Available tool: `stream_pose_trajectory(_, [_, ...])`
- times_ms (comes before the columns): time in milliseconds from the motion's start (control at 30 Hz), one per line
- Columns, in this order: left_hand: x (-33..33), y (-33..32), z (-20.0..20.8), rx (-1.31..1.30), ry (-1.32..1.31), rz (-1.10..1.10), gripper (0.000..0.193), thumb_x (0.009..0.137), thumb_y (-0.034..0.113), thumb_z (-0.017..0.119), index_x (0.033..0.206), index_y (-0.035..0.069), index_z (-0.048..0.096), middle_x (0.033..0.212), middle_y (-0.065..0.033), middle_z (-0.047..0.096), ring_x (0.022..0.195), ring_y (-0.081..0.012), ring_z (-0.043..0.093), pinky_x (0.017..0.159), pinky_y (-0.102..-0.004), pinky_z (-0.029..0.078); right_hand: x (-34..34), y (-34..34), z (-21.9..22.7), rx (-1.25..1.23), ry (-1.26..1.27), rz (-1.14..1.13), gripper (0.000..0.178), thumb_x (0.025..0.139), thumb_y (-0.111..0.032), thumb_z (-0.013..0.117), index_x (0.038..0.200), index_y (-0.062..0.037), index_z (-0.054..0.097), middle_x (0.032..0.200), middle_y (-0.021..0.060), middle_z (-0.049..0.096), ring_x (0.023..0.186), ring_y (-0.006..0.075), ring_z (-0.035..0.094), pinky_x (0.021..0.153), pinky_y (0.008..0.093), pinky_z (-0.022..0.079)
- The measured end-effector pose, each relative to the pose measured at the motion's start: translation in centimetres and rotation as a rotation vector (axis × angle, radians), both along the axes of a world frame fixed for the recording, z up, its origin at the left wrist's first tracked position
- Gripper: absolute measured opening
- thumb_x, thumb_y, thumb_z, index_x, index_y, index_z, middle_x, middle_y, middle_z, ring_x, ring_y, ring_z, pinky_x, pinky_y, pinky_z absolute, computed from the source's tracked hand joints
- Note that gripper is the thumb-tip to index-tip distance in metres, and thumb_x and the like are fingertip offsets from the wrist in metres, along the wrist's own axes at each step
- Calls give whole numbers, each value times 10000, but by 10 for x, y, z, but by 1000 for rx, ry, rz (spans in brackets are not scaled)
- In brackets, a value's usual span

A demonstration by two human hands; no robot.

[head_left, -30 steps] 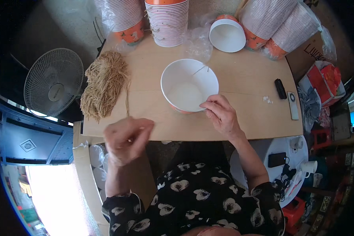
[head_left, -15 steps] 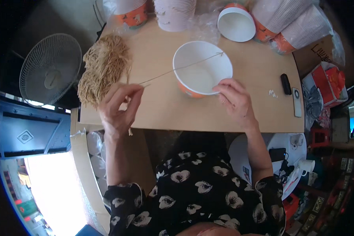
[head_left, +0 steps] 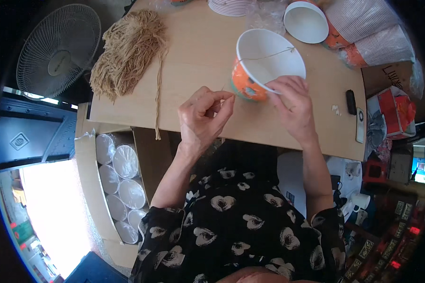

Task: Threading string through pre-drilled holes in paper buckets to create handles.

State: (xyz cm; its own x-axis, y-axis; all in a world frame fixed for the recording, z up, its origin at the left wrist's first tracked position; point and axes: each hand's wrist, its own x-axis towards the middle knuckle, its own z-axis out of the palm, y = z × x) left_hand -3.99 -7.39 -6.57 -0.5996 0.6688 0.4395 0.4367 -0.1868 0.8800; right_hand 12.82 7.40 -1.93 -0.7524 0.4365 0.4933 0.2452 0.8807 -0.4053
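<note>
My right hand (head_left: 295,106) grips the near rim of a paper bucket (head_left: 246,81), white inside and orange with print outside. The bucket tilts, its mouth toward me. A thin tan string (head_left: 268,56) crosses the opening, with a small knot at the far right side of the rim. Left of the bucket, my left hand (head_left: 205,115) is closed, thumb and forefinger pinching the string's thin end, which barely shows above the fingertips. A thick bundle of tan strings (head_left: 125,54) lies at the table's left, some strands trailing over the front edge.
Stacked paper buckets (head_left: 363,23) in plastic and a single bucket (head_left: 306,22) lie at the back right. A black object (head_left: 351,102) and a pale remote-like device (head_left: 360,125) rest near the right edge. A fan (head_left: 59,52) stands left; an open carton (head_left: 141,160) holds wrapped stacks below.
My left hand has moved right, away from the string bundle and close to the bucket. The bucket has tilted, and the string, taut before, now sags over its mouth. The view has shifted.
</note>
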Motion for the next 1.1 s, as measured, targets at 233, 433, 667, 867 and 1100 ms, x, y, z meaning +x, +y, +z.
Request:
stream_pose_trajectory(233, [20, -3, -2, 11, -161, -114, 49, 844, 34, 764, 885, 10, 755, 663, -9, 545, 555, -52, 483, 499, -226, 401, 20, 5, 11, 54, -33, -15, 196, 799, -28, 733, 992, -33, 702, 1013, 88, 682, 1048, 262, 627, 1046, 438, 381])
stream_pose_trajectory(433, [34, -10, 3, 58, -169, -229, 61, 847, 28, 763, 897, -5, 752, 677, -23, 567, 556, -63, 502, 498, -236, 405, 41, -45, 10, -656, -83, -137, 134, 954, -137, 659, 926, -7, 654, 836, 47, 634, 782, 119, 582, 746, 280, 471])
stream_pose_trajectory(667, [40, -17, -1, 57, -104, -314, 75, 843, 28, 763, 915, 10, 753, 688, -37, 571, 553, -77, 509, 497, -246, 414, 24, -64, -4, -787, -44, -37, 398, 1032, -296, 576, 745, -22, 556, 671, -17, 501, 649, 62, 456, 590, 239, 367])
stream_pose_trajectory(867, [36, -21, 0, 26, -83, -337, 94, 843, 25, 759, 937, 28, 757, 699, -40, 564, 566, -97, 530, 499, -259, 420, 26, -67, -14, -785, 83, 22, 323, 1021, -222, 597, 784, -3, 587, 665, -34, 475, 639, 46, 412, 552, 249, 335])
stream_pose_trajectory(1100, [12, -12, 16, 40, 54, -354, 139, 840, 19, 754, 976, 50, 758, 734, -56, 584, 586, -143, 583, 522, -296, 462, 16, -56, -3, -671, 124, 71, 110, 964, -90, 652, 925, 12, 645, 819, 2, 600, 738, 70, 516, 677, 235, 425])
